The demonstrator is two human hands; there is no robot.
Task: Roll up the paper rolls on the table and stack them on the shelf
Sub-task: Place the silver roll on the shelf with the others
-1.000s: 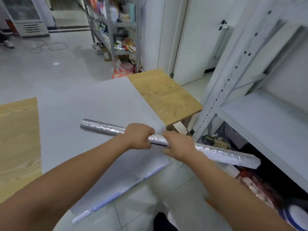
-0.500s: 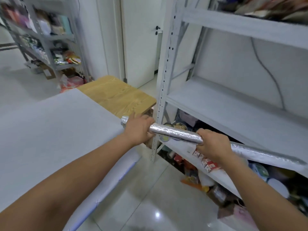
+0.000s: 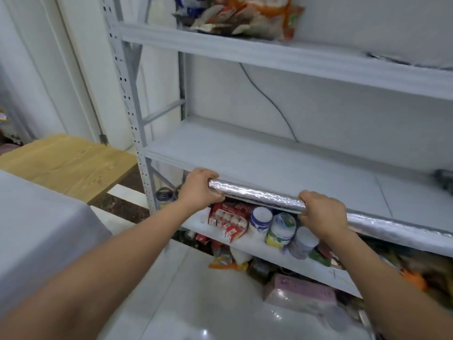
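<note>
A long silver roll (image 3: 257,195), tightly wound, lies level along the front edge of the grey middle shelf board (image 3: 245,155). My left hand (image 3: 199,190) grips its left end. My right hand (image 3: 323,214) grips it further right, and the roll runs on past that hand to the right edge of the view. Whether the roll touches the board I cannot tell. A white sheet of paper (image 3: 36,217) lies flat over the wooden table (image 3: 68,163) at the left.
The grey metal shelf upright (image 3: 127,94) stands just left of my left hand. Cans and red packets (image 3: 259,223) crowd the lower shelf under the roll. Bags (image 3: 240,15) fill the upper shelf. A grey object (image 3: 443,177) sits on the middle shelf at far right.
Both hands carried the silver roll away from the table and up to the middle shelf's front edge. My view turned right, from the table to the shelf.
</note>
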